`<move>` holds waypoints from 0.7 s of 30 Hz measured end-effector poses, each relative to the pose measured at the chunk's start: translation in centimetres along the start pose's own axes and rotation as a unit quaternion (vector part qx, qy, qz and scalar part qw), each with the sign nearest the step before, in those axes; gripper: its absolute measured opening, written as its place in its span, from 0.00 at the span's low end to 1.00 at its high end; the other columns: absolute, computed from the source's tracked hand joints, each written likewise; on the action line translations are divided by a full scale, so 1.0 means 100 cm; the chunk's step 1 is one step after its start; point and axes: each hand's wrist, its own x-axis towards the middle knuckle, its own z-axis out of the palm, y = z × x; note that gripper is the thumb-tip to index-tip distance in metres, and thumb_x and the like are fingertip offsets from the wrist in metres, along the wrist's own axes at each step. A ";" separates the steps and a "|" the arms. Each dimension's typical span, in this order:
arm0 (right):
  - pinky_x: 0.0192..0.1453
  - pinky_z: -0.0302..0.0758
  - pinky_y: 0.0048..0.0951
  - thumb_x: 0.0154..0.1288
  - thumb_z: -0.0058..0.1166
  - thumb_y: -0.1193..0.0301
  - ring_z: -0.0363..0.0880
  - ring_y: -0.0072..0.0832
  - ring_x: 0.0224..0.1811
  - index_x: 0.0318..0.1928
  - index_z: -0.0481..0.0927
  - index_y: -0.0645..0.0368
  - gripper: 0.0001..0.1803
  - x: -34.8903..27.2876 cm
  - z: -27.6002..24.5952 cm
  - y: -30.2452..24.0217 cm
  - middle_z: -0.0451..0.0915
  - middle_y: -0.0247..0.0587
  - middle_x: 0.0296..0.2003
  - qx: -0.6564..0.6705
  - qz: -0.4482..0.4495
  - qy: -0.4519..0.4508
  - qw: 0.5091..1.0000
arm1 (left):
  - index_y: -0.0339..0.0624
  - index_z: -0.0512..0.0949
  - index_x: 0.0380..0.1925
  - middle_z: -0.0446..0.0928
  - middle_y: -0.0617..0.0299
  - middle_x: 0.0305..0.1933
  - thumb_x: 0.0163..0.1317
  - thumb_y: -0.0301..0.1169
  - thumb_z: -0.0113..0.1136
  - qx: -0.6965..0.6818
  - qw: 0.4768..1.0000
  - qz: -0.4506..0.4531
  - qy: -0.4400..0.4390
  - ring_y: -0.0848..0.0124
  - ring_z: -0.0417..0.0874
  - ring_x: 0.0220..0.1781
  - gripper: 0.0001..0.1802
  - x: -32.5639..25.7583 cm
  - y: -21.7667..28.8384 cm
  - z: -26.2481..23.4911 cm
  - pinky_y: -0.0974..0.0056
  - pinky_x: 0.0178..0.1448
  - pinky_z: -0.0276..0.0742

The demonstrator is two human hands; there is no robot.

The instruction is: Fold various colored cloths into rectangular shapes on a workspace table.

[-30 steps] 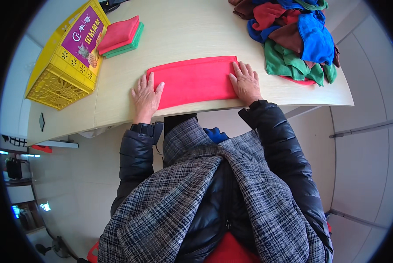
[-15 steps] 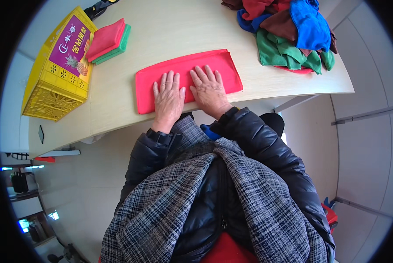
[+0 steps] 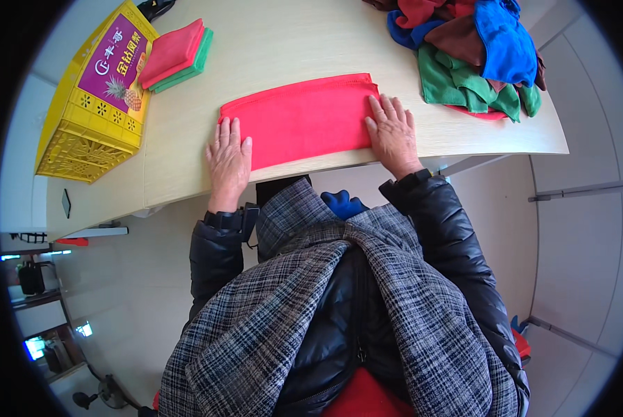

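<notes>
Left hand (image 3: 228, 163) flat, fingers extended, at the left end of a red rectangular fabric cloth (image 3: 304, 121); its long axis runs between the hands, along the near edge of the pale wood-grained table (image 3: 283, 42). Right hand (image 3: 396, 142), likewise flat, at the right end; neither is nearer.

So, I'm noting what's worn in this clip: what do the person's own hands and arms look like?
The left hand and right hand are bare, without gloves. The sleeves are black, shiny, puffy and quilted in bands. Each wrist has a dark strap, with a blocky black piece on the side facing the other arm.
</notes>
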 end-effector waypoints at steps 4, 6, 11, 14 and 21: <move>0.78 0.53 0.53 0.78 0.41 0.55 0.59 0.47 0.76 0.72 0.67 0.53 0.29 0.008 -0.014 0.002 0.66 0.44 0.72 -0.050 0.010 -0.017 0.999 | 0.44 0.58 0.76 0.54 0.52 0.81 0.77 0.49 0.39 0.001 1.000 -0.022 -0.015 0.53 0.55 0.81 0.33 0.009 -0.015 -0.004 0.40 0.80 0.49; 0.78 0.54 0.51 0.78 0.41 0.54 0.59 0.47 0.76 0.72 0.66 0.55 0.30 0.014 -0.022 -0.004 0.66 0.45 0.72 -0.103 -0.024 -0.009 0.994 | 0.44 0.58 0.76 0.54 0.52 0.81 0.77 0.49 0.40 0.003 0.999 -0.029 -0.015 0.53 0.56 0.81 0.33 0.015 -0.021 -0.007 0.40 0.80 0.50; 0.79 0.54 0.48 0.77 0.42 0.52 0.55 0.48 0.78 0.74 0.63 0.59 0.33 0.031 -0.024 -0.028 0.63 0.48 0.73 -0.009 -0.107 -0.068 0.992 | 0.42 0.60 0.74 0.60 0.50 0.78 0.76 0.46 0.45 0.018 1.000 -0.006 0.004 0.51 0.61 0.77 0.32 0.027 -0.018 -0.022 0.44 0.77 0.57; 0.80 0.53 0.48 0.77 0.42 0.50 0.52 0.48 0.79 0.74 0.61 0.60 0.36 0.039 -0.001 -0.019 0.60 0.50 0.75 -0.009 -0.084 -0.085 0.993 | 0.41 0.61 0.73 0.62 0.48 0.76 0.76 0.44 0.45 0.024 0.998 0.047 0.033 0.50 0.65 0.75 0.31 0.030 -0.015 -0.025 0.50 0.77 0.59; 0.81 0.50 0.48 0.77 0.40 0.46 0.48 0.47 0.81 0.76 0.57 0.62 0.40 0.044 0.007 -0.015 0.55 0.52 0.77 -0.018 -0.071 -0.111 0.991 | 0.37 0.63 0.71 0.73 0.41 0.66 0.67 0.40 0.61 -0.052 0.997 -0.064 -0.001 0.48 0.73 0.67 0.36 0.040 -0.016 -0.025 0.52 0.70 0.68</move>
